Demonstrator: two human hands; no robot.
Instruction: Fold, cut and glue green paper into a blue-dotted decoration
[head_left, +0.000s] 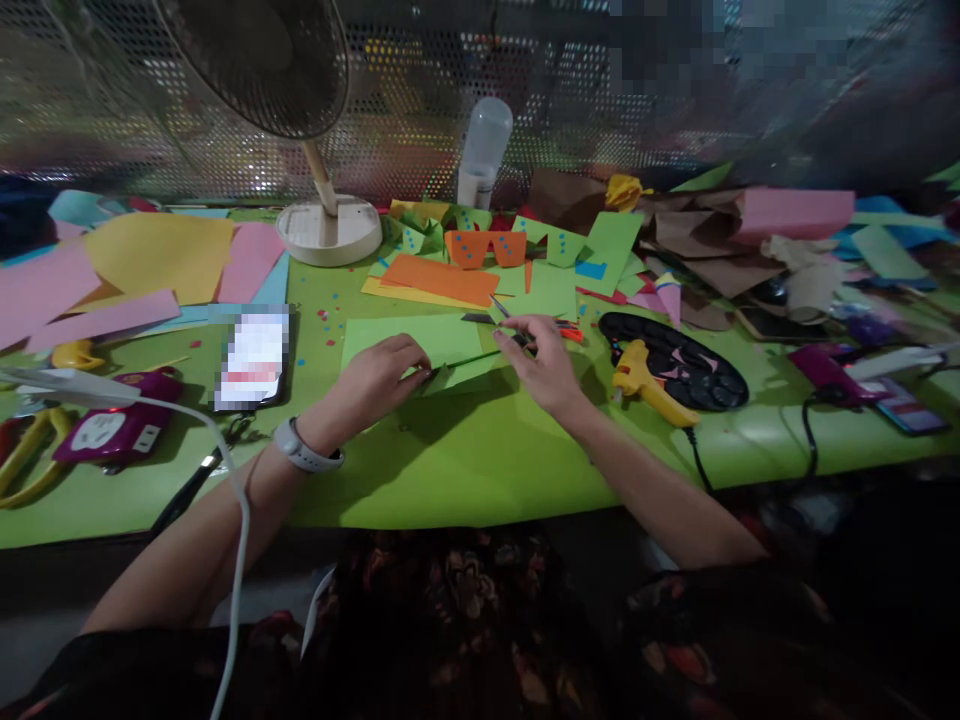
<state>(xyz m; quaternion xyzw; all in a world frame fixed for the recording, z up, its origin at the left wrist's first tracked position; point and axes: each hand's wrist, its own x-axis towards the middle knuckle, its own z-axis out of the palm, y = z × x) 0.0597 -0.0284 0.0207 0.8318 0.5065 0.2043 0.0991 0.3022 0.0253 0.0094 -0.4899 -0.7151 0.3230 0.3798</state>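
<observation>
A light green sheet of paper (pixel 405 332) lies before me on the green-covered table. My left hand (pixel 386 375) rests on its lower left part, fingers curled, thumb and fingertips together at the end of a thin dark strip or edge (pixel 469 360). That dark line runs right across the paper toward my right hand (pixel 544 365). My right hand is closed in a pinch around a slim tool with a pointed metal tip (pixel 498 304), which sticks up to the left; its kind is unclear. Just behind lies a dark flat blade-like piece (pixel 477 318), partly hidden.
Orange paper glasses (pixel 486 248) and paper sheets lie behind. To the right are a yellow glue gun (pixel 651 385) and a black tray (pixel 709 370). At left are a phone (pixel 253 355), a purple power socket (pixel 120 425), a white cable (pixel 241 520) and a fan (pixel 330 235).
</observation>
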